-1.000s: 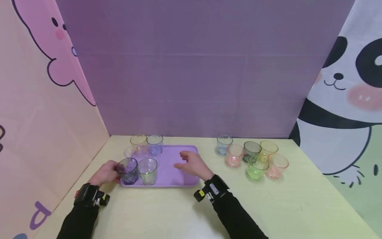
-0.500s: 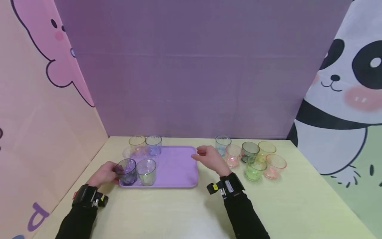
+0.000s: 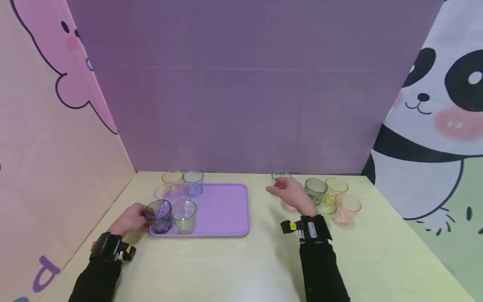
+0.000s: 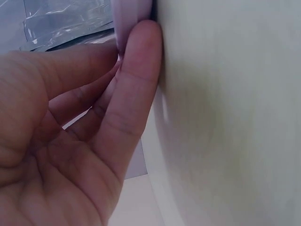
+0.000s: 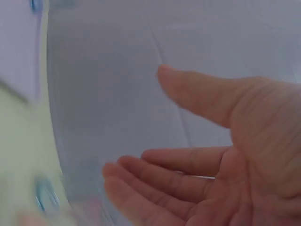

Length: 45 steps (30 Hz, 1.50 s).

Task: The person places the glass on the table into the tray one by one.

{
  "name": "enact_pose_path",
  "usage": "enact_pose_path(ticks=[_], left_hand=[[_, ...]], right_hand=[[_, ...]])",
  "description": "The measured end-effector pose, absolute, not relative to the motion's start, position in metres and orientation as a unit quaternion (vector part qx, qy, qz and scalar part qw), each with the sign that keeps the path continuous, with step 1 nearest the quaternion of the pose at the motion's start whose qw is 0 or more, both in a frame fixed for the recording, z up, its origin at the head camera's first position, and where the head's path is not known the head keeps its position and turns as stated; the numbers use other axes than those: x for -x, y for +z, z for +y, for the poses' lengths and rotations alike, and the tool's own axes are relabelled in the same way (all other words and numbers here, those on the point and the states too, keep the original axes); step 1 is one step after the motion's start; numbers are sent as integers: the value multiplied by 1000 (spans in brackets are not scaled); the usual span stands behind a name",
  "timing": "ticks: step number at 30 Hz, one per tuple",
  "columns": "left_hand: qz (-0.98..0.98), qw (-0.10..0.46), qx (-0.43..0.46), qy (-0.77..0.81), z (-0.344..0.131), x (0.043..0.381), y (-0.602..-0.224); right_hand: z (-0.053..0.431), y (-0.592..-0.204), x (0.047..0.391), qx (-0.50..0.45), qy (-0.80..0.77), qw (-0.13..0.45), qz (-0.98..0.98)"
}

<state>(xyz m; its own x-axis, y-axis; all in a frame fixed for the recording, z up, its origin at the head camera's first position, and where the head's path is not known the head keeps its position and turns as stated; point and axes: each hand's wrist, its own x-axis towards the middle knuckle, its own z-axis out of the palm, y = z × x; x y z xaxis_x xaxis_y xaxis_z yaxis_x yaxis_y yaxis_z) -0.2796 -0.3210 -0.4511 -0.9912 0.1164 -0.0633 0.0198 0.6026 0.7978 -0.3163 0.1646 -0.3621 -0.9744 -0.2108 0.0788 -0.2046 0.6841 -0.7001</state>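
My left hand (image 3: 130,219) pinches the left rim of a purple tray (image 3: 226,209); the left wrist view shows thumb and fingers on the tray edge (image 4: 131,16). Beside it, near the tray's front left, stand a dark smoky glass (image 3: 159,220) and a pale green-grey glass (image 3: 185,218). To the right of the tray, my right hand (image 3: 296,196) hovers with thumb and fingers apart, nothing between them. It partly covers a light blue glass (image 3: 279,173) and a pink glass (image 3: 288,206) behind it.
Behind on the tray's left stand a yellowish glass (image 3: 172,178), a bluish glass (image 3: 193,182) and a faint clear one (image 3: 159,192). On the right are dark grey (image 3: 316,188), yellow (image 3: 337,184), green (image 3: 326,206) and reddish (image 3: 347,205) glasses. A purple backdrop (image 3: 234,84) rises behind.
My right hand has moved right, from over the tray to the blue and pink glasses. The left hand has stayed at the tray's rim.
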Motion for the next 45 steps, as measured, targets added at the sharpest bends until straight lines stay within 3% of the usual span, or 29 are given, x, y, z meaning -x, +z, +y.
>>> enact_pose_path(ticks=[20, 32, 45], left_hand=[[881, 65, -19, 469, -313, 281, -465], [885, 59, -23, 461, -319, 281, -456], [893, 57, -18, 447, -319, 279, -451]], right_hand=[[247, -365, 302, 99, -227, -61, 967], [275, -372, 298, 60, -207, 13, 976], [277, -372, 299, 89, -154, 19, 984]])
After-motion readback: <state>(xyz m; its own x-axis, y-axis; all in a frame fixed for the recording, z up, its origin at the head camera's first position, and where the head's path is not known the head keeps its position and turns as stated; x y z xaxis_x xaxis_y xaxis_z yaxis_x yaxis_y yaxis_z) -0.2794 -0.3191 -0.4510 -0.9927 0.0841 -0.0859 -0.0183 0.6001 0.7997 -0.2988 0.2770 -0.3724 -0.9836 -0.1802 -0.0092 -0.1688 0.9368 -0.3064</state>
